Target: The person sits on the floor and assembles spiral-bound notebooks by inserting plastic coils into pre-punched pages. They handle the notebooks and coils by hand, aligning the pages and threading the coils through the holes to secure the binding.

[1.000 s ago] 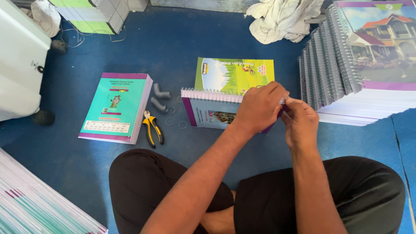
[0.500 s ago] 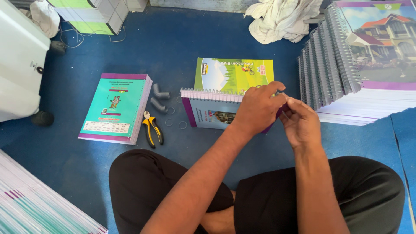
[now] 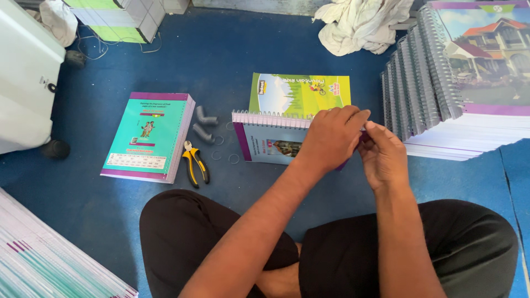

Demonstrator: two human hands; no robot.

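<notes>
On blue floor, seen from above, legs crossed at bottom. Far left: white machine (image 3: 25,83), striped paper stack (image 3: 49,265) at lower corner. Next, teal book (image 3: 146,135) lying flat, purple-edged. Just beside it, yellow-handled pliers (image 3: 194,164), two grey tubes (image 3: 203,124), a few loose wire rings (image 3: 233,158). Centre: spiral book (image 3: 270,144) flat on floor, white wire coil along its top edge, green cover sheet (image 3: 298,94) just beyond it. Over book's right end, left hand (image 3: 331,138) and right hand (image 3: 383,154) close together, fingertips touching, fingers narrowed and pinched near coil's end; whether any small piece sits between them, cannot tell. Far right: tall stack of bound books (image 3: 464,88) with house picture on top, white cloth (image 3: 361,25) behind. Likely handling of spiral book: light, pages floppy, covers smooth and a little slippery, thin wire coil easily bent; safest grip at stiff spine edge or coil's end, held gently rather than squeezed.
</notes>
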